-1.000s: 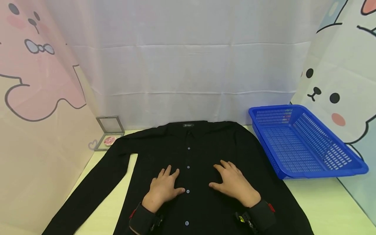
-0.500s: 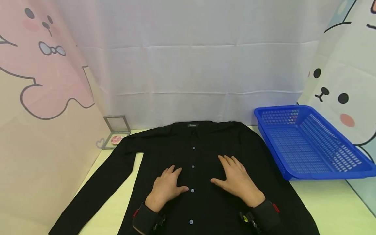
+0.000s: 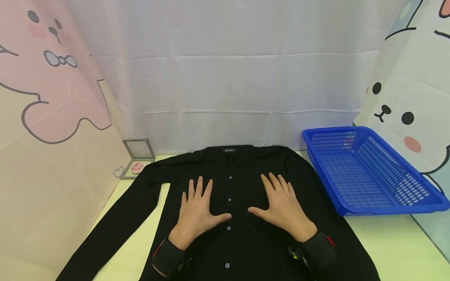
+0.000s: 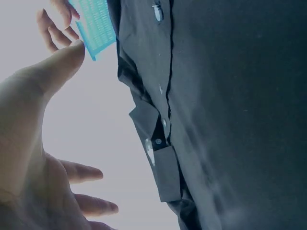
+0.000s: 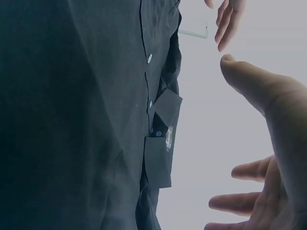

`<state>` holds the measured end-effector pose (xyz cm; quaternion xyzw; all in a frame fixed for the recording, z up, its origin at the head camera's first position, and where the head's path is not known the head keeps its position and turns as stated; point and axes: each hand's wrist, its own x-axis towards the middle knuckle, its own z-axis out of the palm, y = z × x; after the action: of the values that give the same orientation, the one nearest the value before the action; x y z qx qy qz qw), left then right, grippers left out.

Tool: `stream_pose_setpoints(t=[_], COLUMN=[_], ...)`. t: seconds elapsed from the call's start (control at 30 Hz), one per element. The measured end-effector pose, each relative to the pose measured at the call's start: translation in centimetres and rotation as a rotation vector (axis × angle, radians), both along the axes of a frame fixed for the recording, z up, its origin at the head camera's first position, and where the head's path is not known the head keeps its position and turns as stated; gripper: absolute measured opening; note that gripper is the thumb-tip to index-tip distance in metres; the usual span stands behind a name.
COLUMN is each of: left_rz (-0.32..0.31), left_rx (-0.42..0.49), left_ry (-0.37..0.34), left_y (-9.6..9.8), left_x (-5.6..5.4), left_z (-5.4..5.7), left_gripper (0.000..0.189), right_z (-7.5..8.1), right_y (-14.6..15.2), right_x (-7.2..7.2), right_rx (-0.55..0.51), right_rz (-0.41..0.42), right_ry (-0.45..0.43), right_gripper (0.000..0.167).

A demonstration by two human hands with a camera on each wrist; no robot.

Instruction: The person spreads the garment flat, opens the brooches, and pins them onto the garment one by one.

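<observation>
A black button-up shirt [image 3: 242, 242] lies spread front side up, its collar [image 3: 230, 153] toward the back wall and one sleeve [image 3: 116, 230] stretched toward the near left. Over the left half of its front is my left hand [image 3: 195, 214], fingers spread and thumb pointing at the button row. My right hand [image 3: 284, 210] mirrors it on the other half, fingers likewise spread. Both wrist views show a gap between the hands and the cloth, and neither hand holds anything. The shirt's lower hem is out of the head view.
A blue plastic basket [image 3: 351, 210] stands at the right, close to the shirt's shoulder. At the back left sits a small grey-framed case [image 3: 138, 148] with its lid up and a pink round item [image 3: 138, 168] inside. Printed curtains [image 3: 225, 86] enclose the table.
My left hand has moved forward and its fingers have straightened and spread wider. The right hand has shifted slightly forward with its fingers fanned out. The shirt lies as before.
</observation>
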<state>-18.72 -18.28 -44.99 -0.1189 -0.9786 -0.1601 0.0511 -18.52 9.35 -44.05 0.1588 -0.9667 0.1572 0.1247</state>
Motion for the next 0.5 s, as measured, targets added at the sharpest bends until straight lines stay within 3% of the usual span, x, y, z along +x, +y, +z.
stream_pose_setpoints(t=[0.23, 0.37, 0.5], left_rz=[0.013, 0.031, 0.056], left_rx=[0.006, -0.012, -0.027], left_ry=[-0.087, -0.121, -0.139], left_y=[-0.5, -1.9, -4.0], left_x=[-0.3, -1.2, -2.3], left_z=[-1.4, -2.2, -2.2], left_gripper=[0.121, 0.120, 0.119], right_z=[-0.8, -1.1, -1.3], right_y=[-0.2, -0.6, -1.0], right_x=[-0.2, -0.5, -0.8], right_rx=[0.005, 0.004, 0.001], right_rz=[0.006, 0.013, 0.023], right_ry=[-0.044, -0.063, -0.065], right_gripper=[0.108, 0.107, 0.106])
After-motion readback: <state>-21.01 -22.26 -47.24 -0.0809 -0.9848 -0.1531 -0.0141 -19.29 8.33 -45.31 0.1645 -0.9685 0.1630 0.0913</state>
